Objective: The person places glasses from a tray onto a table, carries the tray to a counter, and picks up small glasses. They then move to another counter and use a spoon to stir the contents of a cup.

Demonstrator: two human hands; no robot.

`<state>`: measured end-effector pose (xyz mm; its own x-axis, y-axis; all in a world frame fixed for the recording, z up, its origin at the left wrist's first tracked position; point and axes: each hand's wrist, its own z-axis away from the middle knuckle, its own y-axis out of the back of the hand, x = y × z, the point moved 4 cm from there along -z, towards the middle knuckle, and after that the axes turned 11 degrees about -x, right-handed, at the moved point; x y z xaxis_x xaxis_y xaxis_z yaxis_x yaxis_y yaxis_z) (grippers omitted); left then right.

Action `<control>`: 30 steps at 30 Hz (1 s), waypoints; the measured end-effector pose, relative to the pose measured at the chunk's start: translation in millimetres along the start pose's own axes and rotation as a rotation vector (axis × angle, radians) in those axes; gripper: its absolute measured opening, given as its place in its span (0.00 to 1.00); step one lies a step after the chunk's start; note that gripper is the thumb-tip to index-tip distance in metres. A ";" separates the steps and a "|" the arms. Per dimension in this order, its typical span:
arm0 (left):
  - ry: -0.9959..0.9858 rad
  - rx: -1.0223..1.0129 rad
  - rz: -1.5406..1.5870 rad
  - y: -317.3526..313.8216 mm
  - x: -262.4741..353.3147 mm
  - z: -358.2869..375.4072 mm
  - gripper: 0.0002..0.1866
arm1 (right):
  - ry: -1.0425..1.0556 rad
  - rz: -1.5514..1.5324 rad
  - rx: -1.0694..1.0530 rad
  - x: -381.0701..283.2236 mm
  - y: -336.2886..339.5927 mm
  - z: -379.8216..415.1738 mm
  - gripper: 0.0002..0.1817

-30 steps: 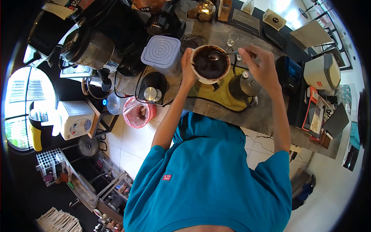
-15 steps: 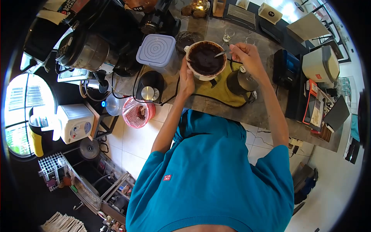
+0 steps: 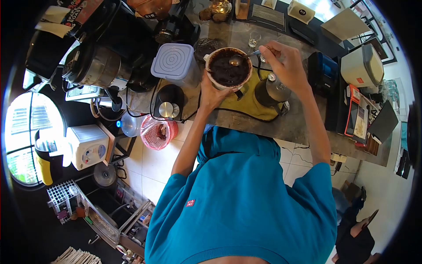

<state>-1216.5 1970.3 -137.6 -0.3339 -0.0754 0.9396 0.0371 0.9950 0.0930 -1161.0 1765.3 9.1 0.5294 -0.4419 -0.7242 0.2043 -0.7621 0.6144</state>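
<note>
A white dripper (image 3: 228, 67) full of dark wet coffee grounds stands over a yellow cloth (image 3: 247, 100) on the grey counter (image 3: 299, 123). My left hand (image 3: 210, 93) grips the dripper's near side. My right hand (image 3: 285, 64) pinches the handle of a metal spoon (image 3: 239, 58), whose bowl lies in the grounds. A black kettle (image 3: 271, 90) sits just below my right hand.
A square plastic container (image 3: 172, 61) and a black grinder (image 3: 169, 102) stand left of the dripper. Small glasses (image 3: 253, 39) sit behind it. A white machine (image 3: 363, 66) and dark boxes (image 3: 323, 72) line the right. A pink bin (image 3: 157, 132) stands on the floor.
The spoon's bowl has moved left across the grounds while my right hand shifted slightly. My left hand keeps its hold on the dripper. The view has drifted a little.
</note>
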 end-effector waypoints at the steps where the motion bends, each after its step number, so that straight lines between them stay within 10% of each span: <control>1: 0.040 0.018 -0.034 -0.3 -0.9 -1.1 0.49 | -0.033 0.019 -0.012 3.4 -2.2 0.8 0.16; 14: 0.124 0.019 -0.222 5.5 -28.3 0.1 0.30 | -0.262 -0.624 -0.087 50.3 -22.2 5.7 0.15; 30: 0.108 0.022 -0.155 4.8 -17.5 -1.7 0.30 | -0.250 -0.146 -0.064 11.9 -8.9 3.1 0.16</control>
<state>-1208.9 1976.3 -153.0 -0.2313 -0.2329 0.9446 -0.0281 0.9721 0.2328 -1159.1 1765.4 -6.0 0.2729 -0.4384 -0.8563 0.3196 -0.7983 0.5105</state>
